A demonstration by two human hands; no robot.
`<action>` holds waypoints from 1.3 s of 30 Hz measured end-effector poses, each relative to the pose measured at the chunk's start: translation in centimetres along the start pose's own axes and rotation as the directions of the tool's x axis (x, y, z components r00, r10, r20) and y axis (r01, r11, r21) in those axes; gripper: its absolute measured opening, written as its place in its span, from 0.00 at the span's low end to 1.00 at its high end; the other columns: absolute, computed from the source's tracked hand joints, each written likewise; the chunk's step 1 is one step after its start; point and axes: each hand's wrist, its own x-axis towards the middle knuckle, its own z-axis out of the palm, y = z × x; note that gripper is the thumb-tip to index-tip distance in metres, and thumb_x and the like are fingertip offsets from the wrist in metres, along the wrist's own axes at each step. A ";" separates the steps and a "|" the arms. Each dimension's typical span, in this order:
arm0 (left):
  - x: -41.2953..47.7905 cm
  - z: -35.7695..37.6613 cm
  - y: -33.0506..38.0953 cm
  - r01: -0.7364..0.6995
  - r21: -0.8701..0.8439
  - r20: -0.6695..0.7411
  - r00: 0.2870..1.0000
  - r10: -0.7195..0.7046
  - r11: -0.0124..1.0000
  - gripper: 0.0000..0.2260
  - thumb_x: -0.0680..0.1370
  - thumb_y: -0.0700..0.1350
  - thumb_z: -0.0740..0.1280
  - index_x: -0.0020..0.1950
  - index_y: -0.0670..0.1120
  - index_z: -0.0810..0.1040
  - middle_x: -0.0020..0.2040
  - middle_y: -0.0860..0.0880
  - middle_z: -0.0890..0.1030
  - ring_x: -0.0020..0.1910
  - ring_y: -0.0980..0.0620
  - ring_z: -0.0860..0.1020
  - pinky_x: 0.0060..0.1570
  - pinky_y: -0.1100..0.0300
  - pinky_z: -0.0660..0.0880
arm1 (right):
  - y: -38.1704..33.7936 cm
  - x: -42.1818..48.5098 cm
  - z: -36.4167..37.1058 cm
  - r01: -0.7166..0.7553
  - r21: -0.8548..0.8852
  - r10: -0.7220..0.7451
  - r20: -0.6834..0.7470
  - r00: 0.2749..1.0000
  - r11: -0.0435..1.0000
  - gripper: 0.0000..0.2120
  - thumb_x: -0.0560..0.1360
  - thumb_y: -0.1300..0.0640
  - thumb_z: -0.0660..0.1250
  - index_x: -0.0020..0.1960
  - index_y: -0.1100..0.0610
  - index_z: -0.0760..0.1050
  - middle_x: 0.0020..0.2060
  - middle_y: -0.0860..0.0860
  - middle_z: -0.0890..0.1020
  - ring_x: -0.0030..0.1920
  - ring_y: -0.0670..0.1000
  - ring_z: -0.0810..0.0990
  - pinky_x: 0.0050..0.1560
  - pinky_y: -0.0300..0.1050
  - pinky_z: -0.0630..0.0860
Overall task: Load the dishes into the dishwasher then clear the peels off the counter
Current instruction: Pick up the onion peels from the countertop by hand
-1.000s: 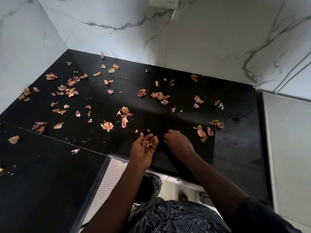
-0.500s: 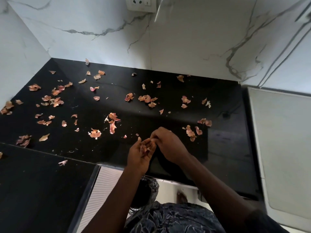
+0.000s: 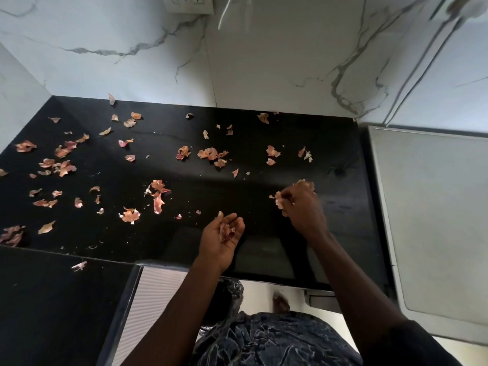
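Several reddish-brown onion peels [image 3: 157, 193] lie scattered over the black counter [image 3: 111, 233]. My left hand [image 3: 220, 240] is cupped palm-up near the counter's front edge and holds a small pile of collected peels [image 3: 227, 231]. My right hand [image 3: 303, 210] is further right and back, its fingers closed on a clump of peels [image 3: 279, 199] at the counter surface. No dishes or dishwasher are in view.
White marble walls [image 3: 264, 70] close off the back and left, with a socket [image 3: 188, 3] up high. A grey appliance top [image 3: 433, 212] borders the counter on the right. A black bin bag [image 3: 232, 294] hangs below the front edge. A lower black surface [image 3: 45, 307] sits front left.
My right hand left the cupped left hand and moved right and back to the peel cluster, closing on it. The left hand stayed put. The view shifted slightly.
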 end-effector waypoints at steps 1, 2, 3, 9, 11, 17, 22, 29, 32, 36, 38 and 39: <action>0.0 0.0 0.0 0.000 0.004 0.002 1.000 0.000 1.000 0.16 0.84 0.47 0.62 0.52 0.35 0.79 0.44 0.39 0.82 0.44 0.47 0.82 0.38 0.59 0.83 | 1.1 0.2 -0.2 -0.042 -0.027 0.042 -0.006 0.999 0.999 0.11 0.77 0.51 0.70 0.59 0.52 0.79 0.58 0.50 0.76 0.54 0.47 0.77 0.51 0.42 0.75; 0.1 0.0 -0.1 -0.001 0.008 0.004 1.000 0.001 1.000 0.15 0.84 0.47 0.62 0.53 0.35 0.79 0.45 0.39 0.82 0.45 0.47 0.82 0.38 0.59 0.83 | 1.9 0.4 -0.4 -0.067 -0.064 0.068 0.024 0.997 0.996 0.16 0.76 0.49 0.72 0.62 0.52 0.77 0.63 0.51 0.74 0.59 0.50 0.75 0.54 0.44 0.74; 0.1 0.0 -0.1 -0.002 0.011 0.006 1.000 0.002 1.000 0.15 0.84 0.47 0.62 0.53 0.35 0.79 0.45 0.40 0.82 0.45 0.47 0.83 0.38 0.59 0.83 | 2.5 0.4 -0.5 -0.079 -0.093 0.086 0.077 0.993 0.993 0.22 0.74 0.47 0.73 0.65 0.52 0.76 0.67 0.51 0.71 0.64 0.53 0.72 0.57 0.46 0.74; 0.2 0.6 -0.5 0.003 0.025 -0.003 1.000 -0.003 1.000 0.15 0.84 0.47 0.62 0.54 0.35 0.79 0.46 0.39 0.82 0.46 0.47 0.82 0.38 0.58 0.82 | 2.7 -0.4 0.0 -0.036 -0.168 0.065 0.173 0.983 0.985 0.25 0.75 0.50 0.74 0.69 0.54 0.73 0.70 0.52 0.68 0.67 0.55 0.70 0.63 0.51 0.74; 0.2 0.7 -0.5 0.007 0.029 0.003 1.000 -0.007 1.000 0.15 0.84 0.47 0.63 0.54 0.35 0.79 0.46 0.39 0.82 0.46 0.47 0.83 0.39 0.58 0.82 | 2.7 -0.5 -0.1 -0.028 -0.155 0.045 0.111 0.993 0.988 0.15 0.77 0.54 0.71 0.63 0.55 0.78 0.67 0.54 0.71 0.62 0.53 0.74 0.58 0.46 0.75; 0.3 0.9 -0.7 0.019 0.036 0.016 1.000 -0.020 0.999 0.15 0.84 0.47 0.63 0.54 0.35 0.79 0.46 0.40 0.82 0.45 0.47 0.83 0.39 0.58 0.83 | 3.2 -0.7 -0.3 -0.037 -0.179 0.040 0.013 0.999 0.983 0.04 0.79 0.60 0.68 0.49 0.56 0.82 0.49 0.53 0.80 0.43 0.46 0.76 0.38 0.34 0.66; 0.3 1.1 -0.6 0.031 0.055 0.034 0.999 -0.033 0.998 0.15 0.84 0.47 0.62 0.55 0.35 0.79 0.46 0.40 0.82 0.45 0.47 0.83 0.41 0.58 0.83 | 1.9 -1.1 -1.7 -0.118 -0.037 0.117 -0.025 0.993 0.992 0.05 0.78 0.60 0.70 0.51 0.56 0.84 0.47 0.49 0.84 0.38 0.35 0.74 0.37 0.28 0.65; 0.4 1.6 -0.8 0.068 0.135 0.096 0.992 -0.081 0.989 0.18 0.85 0.49 0.60 0.58 0.35 0.78 0.52 0.37 0.82 0.50 0.44 0.83 0.46 0.54 0.83 | -8.5 -3.5 -0.9 0.114 0.073 -0.126 0.204 0.971 0.991 0.05 0.80 0.55 0.66 0.53 0.49 0.80 0.46 0.38 0.75 0.45 0.37 0.77 0.43 0.33 0.73; 0.2 1.4 -0.6 0.065 0.183 0.117 0.989 -0.087 0.981 0.16 0.84 0.50 0.60 0.55 0.38 0.80 0.50 0.39 0.83 0.47 0.46 0.83 0.47 0.54 0.81 | -10.1 -4.3 0.4 0.181 0.029 -0.182 0.287 0.940 0.983 0.07 0.81 0.55 0.65 0.54 0.53 0.81 0.53 0.45 0.77 0.47 0.42 0.78 0.47 0.37 0.78; -0.1 1.4 -0.2 0.108 0.106 0.115 0.986 -0.120 0.988 0.17 0.84 0.48 0.62 0.52 0.35 0.80 0.47 0.38 0.83 0.44 0.45 0.83 0.42 0.56 0.84 | -7.6 -2.2 -1.1 0.107 0.044 -0.113 0.169 0.979 0.993 0.09 0.80 0.55 0.66 0.59 0.51 0.79 0.55 0.44 0.79 0.52 0.41 0.77 0.54 0.38 0.75; -0.2 1.1 0.0 0.104 0.091 0.096 0.989 -0.112 0.990 0.16 0.84 0.47 0.62 0.52 0.34 0.80 0.46 0.37 0.82 0.45 0.45 0.83 0.39 0.57 0.83 | -5.2 -0.8 -1.5 0.024 -0.015 -0.023 0.033 0.999 1.000 0.08 0.80 0.55 0.67 0.58 0.50 0.79 0.52 0.46 0.80 0.51 0.42 0.77 0.49 0.36 0.72; -0.3 0.9 0.1 0.098 0.092 0.089 0.990 -0.106 0.991 0.16 0.83 0.47 0.63 0.53 0.33 0.80 0.46 0.37 0.82 0.45 0.45 0.83 0.39 0.57 0.83 | -4.0 -0.3 -1.4 -0.015 -0.066 0.015 0.005 1.000 0.998 0.07 0.80 0.55 0.67 0.57 0.51 0.79 0.53 0.47 0.79 0.51 0.43 0.76 0.47 0.36 0.70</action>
